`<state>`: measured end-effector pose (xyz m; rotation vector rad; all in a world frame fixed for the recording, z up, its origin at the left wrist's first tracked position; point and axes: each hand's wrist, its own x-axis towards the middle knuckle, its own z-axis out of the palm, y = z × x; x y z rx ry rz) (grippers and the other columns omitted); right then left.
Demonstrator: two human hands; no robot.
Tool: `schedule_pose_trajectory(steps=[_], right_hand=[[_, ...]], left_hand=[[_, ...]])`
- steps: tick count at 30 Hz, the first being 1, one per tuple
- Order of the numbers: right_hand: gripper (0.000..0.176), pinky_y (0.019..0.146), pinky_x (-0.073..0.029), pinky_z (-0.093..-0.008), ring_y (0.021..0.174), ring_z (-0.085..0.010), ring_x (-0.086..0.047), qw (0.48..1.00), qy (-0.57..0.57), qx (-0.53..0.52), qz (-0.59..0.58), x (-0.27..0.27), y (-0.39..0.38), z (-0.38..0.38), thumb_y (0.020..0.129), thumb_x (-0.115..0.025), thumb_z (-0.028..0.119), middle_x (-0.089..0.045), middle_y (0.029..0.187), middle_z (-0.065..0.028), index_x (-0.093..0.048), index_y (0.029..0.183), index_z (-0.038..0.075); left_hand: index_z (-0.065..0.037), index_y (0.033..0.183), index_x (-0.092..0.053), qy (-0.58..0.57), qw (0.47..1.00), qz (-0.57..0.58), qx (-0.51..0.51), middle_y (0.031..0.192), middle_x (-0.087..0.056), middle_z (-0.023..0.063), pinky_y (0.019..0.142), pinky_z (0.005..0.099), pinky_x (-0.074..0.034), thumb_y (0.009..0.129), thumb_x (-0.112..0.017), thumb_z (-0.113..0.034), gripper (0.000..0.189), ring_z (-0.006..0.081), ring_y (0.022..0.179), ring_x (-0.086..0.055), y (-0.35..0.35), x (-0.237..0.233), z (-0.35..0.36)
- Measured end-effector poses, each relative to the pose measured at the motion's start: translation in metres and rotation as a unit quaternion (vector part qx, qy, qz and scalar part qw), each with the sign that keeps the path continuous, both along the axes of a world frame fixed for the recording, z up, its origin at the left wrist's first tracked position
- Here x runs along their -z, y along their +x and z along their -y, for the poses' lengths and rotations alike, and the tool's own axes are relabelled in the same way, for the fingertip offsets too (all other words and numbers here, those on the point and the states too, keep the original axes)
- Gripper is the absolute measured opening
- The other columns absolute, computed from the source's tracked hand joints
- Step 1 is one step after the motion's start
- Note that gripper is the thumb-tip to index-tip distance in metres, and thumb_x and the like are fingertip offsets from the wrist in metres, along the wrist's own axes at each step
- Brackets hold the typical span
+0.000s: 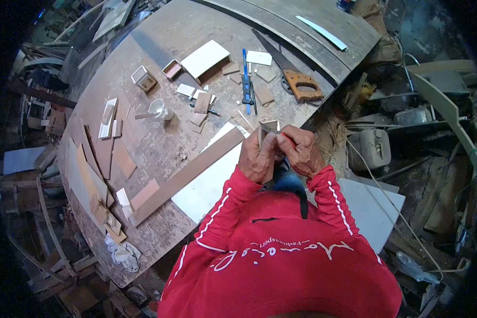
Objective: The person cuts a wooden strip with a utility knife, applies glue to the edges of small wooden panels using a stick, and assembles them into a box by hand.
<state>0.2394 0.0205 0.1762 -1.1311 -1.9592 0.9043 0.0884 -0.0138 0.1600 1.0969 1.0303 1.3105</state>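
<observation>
My left hand (257,157) is closed on a small piece of thin wood (271,125) close to my chest, at the table's near edge. My right hand (305,150) meets it there, fingers closed around a small red-handled tool (286,140). The tool's working end is mostly hidden between the hands. A long brown board (191,175) lies just left of my left hand, partly over a white sheet (206,185). Beyond the hands are a blue bar-like tool (246,85) and a handsaw (301,85) with a wooden handle.
On the worn table (159,212) stand a white-topped wooden box (206,57), a little box frame (143,79) and a white cup (161,109) with a stick. Wood offcuts (124,159) lie at left, with a rag (123,254). A jerrycan (369,150) is at right.
</observation>
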Motion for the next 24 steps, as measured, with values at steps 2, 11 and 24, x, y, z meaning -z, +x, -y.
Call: schedule_pose_trajectory(steps=[2, 11, 24], right_hand=[[0.026, 0.064, -0.049, -0.0398, 0.071, -0.0359, -0.063, 1.000, 0.008, 0.000, 0.002, 0.000, 0.000, -0.001, 0.092, -0.060, 0.027, -0.061, 0.077, -0.0163, -0.061, 0.087, 0.001], [0.031, 0.060, -0.047, -0.0426, 0.064, -0.0383, -0.060, 0.988, -0.018, 0.142, 0.063, 0.017, 0.014, -0.014, 0.093, -0.060, 0.032, -0.059, 0.069, -0.0190, -0.063, 0.085, 0.003], [0.034, 0.063, -0.050, -0.0410, 0.070, -0.0344, -0.065, 0.999, 0.008, 0.002, 0.050, -0.021, 0.008, -0.009, 0.092, -0.061, 0.037, -0.064, 0.074, -0.0152, -0.066, 0.082, 0.004]], left_hand=[[0.001, 0.098, -0.058, 0.009, 1.000, 0.020, -0.004, 0.072, -0.059, 0.0032, 0.058, 0.0256, -0.046, 0.101, -0.050, -0.045, 0.047, 0.0103, 0.063, -0.055, 0.001, 0.006, -0.001], [0.002, 0.103, -0.059, 0.071, 0.995, -0.061, -0.044, 0.069, -0.057, 0.0037, 0.054, 0.0254, -0.044, 0.104, -0.045, -0.036, 0.041, 0.0115, 0.059, -0.053, 0.000, -0.005, 0.004], [0.002, 0.109, -0.057, -0.019, 0.996, 0.091, 0.018, 0.077, -0.061, 0.0082, 0.064, 0.0287, -0.047, 0.104, -0.039, -0.029, 0.036, 0.0150, 0.068, -0.058, 0.000, -0.001, -0.006]])
